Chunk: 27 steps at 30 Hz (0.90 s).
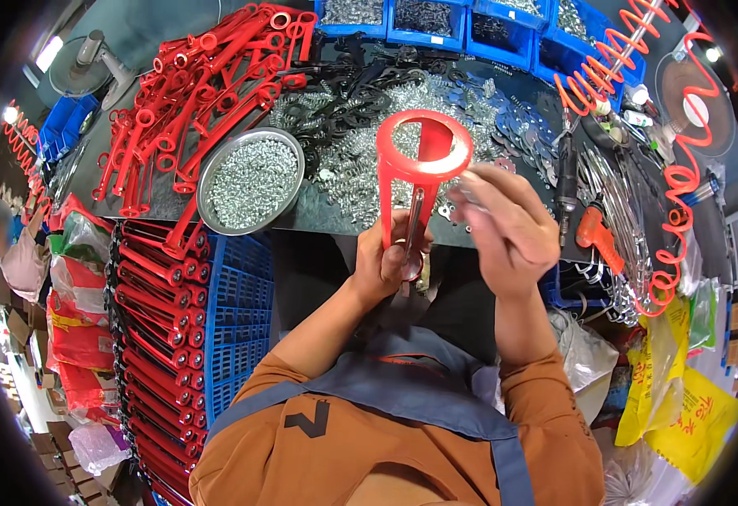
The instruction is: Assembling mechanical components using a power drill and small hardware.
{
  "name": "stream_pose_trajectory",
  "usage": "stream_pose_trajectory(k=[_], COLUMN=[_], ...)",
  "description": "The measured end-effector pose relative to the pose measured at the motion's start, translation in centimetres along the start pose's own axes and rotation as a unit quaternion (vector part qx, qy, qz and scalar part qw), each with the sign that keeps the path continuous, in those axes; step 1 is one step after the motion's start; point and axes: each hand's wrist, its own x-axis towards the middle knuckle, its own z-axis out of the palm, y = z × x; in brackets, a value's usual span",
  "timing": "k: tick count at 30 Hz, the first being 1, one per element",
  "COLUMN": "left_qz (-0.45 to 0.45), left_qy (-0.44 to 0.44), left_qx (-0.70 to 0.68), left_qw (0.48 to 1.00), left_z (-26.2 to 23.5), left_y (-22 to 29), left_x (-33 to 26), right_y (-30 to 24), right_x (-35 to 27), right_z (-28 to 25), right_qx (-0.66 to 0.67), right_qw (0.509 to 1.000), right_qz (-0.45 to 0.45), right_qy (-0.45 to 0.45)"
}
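My left hand point(379, 263) is wrapped round the lower part of a red metal frame point(385, 207), held upright at the table's front edge. The frame has a broad ring on top, long side bars and a slim metal rod point(415, 223) between them; it looks like a caulking gun body. Just right of the ring, my right hand point(517, 223) is raised with its fingers drawn together and slightly blurred. Something small and greyish shows at its fingertips, too unclear to name. Behind the frame lies a heap of small metal springs point(344, 160).
At the left are a pile of red frames point(209, 93), a metal bowl point(204, 202) of small parts and a blue crate point(238, 320) beside stacked frames. Blue bins point(501, 46) line the back. A black screwdriver tool point(567, 173), an orange-handled tool point(598, 240) and coiled red hose point(681, 181) stand right.
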Motion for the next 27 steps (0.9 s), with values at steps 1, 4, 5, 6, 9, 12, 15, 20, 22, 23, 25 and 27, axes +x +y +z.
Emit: stream_pose_trajectory(k=[1, 4, 5, 6, 9, 12, 15, 20, 22, 23, 25, 27], left_qz=[-0.001, 0.011, 0.023, 0.03, -0.015, -0.003, -0.068, -0.007, 0.008, 0.012, -0.006, -0.024], left_qy=[0.008, 0.022, 0.029, 0.022, -0.007, 0.008, 0.044, 0.012, 0.034, 0.024, 0.038, 0.056], left_qx=[0.003, 0.024, 0.023, 0.026, 0.04, -0.011, -0.004, 0.065, 0.066, 0.09, 0.037, -0.018], left_qw=[1.0, 0.999, 0.999, 0.999, 0.999, 1.0, 0.997, 0.998, 0.997, 0.996, 0.999, 0.998], left_z=[-0.1, 0.6, 0.6, 0.6, -0.1, 0.0, 1.6, 0.4, 0.9, 0.5, 0.7, 0.6], left_y=[0.2, 0.7, 0.6, 0.7, 0.4, -0.4, 0.5, 0.6, 0.2, 0.0, 0.2, -0.2], left_x=[-0.1, 0.6, 0.7, 0.8, 0.1, 0.4, 1.3, 1.4, 1.5, 1.7, 1.3, 0.7], right_y=[0.0, 0.6, 0.6, 0.6, -0.4, 2.3, 13.6, 18.1, 18.8, 18.9, 18.1, 14.8], right_x=[0.7, 2.3, 2.5, 2.6, 2.6, 1.4, -4.0, -8.4, -7.7, -7.1, -6.9, -6.0], right_z=[0.6, 1.4, 1.4, 1.3, -0.4, -6.7, -16.4, -16.2, -17.9, -19.3, -19.9, -17.1], right_qx=[0.002, -0.079, -0.078, -0.089, -0.111, -0.207, -0.615, -0.518, -0.27, -0.054, 0.078, 0.17], right_qw=[1.0, 0.985, 0.985, 0.982, 0.98, 0.97, 0.765, 0.746, 0.785, 0.765, 0.756, 0.813], right_qz=[0.0, -0.129, -0.132, -0.14, -0.126, 0.033, 0.181, 0.417, 0.555, 0.638, 0.644, 0.54], right_qy=[0.003, -0.082, -0.082, -0.087, -0.105, 0.122, 0.06, -0.005, 0.049, 0.066, 0.09, 0.138])
